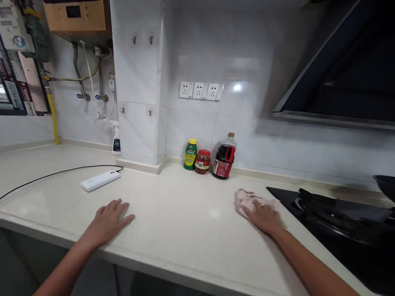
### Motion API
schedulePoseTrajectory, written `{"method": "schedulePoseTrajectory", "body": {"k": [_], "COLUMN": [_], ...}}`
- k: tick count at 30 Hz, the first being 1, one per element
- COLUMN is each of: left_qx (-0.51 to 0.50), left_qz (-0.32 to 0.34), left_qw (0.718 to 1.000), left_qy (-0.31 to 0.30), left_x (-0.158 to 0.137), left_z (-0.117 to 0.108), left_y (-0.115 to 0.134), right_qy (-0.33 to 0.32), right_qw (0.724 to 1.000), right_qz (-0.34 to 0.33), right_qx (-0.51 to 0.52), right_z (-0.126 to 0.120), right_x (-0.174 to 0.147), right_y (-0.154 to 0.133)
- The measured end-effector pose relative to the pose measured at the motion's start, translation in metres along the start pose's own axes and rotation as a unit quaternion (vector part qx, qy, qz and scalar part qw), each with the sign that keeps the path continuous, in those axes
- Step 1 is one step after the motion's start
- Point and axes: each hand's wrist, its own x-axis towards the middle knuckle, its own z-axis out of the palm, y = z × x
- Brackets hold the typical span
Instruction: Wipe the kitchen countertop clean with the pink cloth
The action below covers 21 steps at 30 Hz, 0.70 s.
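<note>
My left hand [109, 222] rests on the pale countertop [185, 230] near its front edge, fingers spread and nothing in it. On the right side, my right hand [265, 216] presses a pinkish-white cloth [246, 200] against the counter, just left of the black gas stove [327, 222]. Motion smears this hand and the cloth a little, and the palm covers part of the cloth. The cloth is bunched, with a darker line along its far edge.
Against the back wall stand a green bottle with yellow cap [190, 155], a red-lidded jar [203, 162] and a large dark sauce bottle [224, 158]. A white power bank [100, 181] with a black cable lies left. Behind it is a spray bottle [116, 139]. A range hood [345, 70] overhangs the stove.
</note>
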Motion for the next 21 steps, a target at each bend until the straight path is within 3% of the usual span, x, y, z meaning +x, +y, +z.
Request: {"method": "schedulePoseTrajectory", "body": {"k": [3,6,9,11,12,14,17,21], "left_qx": [0.004,0.014,0.045,0.063,0.068,0.068,0.069,0.096], "left_qz": [0.002,0.014,0.057,0.089,0.094,0.083,0.068,0.101], "left_qw": [1.000,1.000,0.997,0.994,0.993,0.994,0.995,0.990], "left_qy": [-0.014,-0.012,-0.007,-0.010,-0.013,-0.018,-0.016,-0.017], "left_x": [-0.001,-0.004,-0.005,-0.004,-0.002,0.000,0.004,0.007], "left_z": [-0.004,-0.007,-0.007,-0.006,-0.004,-0.001,0.007,0.017], "left_y": [0.004,0.004,-0.001,-0.007,-0.010,-0.016,-0.025,-0.039], "right_qy": [-0.051,-0.092,-0.121,-0.120,-0.114,-0.093,-0.049,-0.013], "right_qw": [0.993,0.958,0.888,0.833,0.815,0.823,0.888,0.957], "right_qz": [-0.101,-0.255,-0.412,-0.499,-0.524,-0.519,-0.421,-0.263], "right_qx": [0.045,0.097,0.165,0.208,0.219,0.213,0.175,0.118], "right_z": [-0.005,-0.011,-0.013,-0.013,-0.013,-0.012,-0.010,-0.003], "right_x": [-0.018,-0.062,-0.110,-0.128,-0.130,-0.120,-0.083,-0.020], "right_y": [-0.081,-0.162,-0.218,-0.233,-0.234,-0.224,-0.184,-0.105]}}
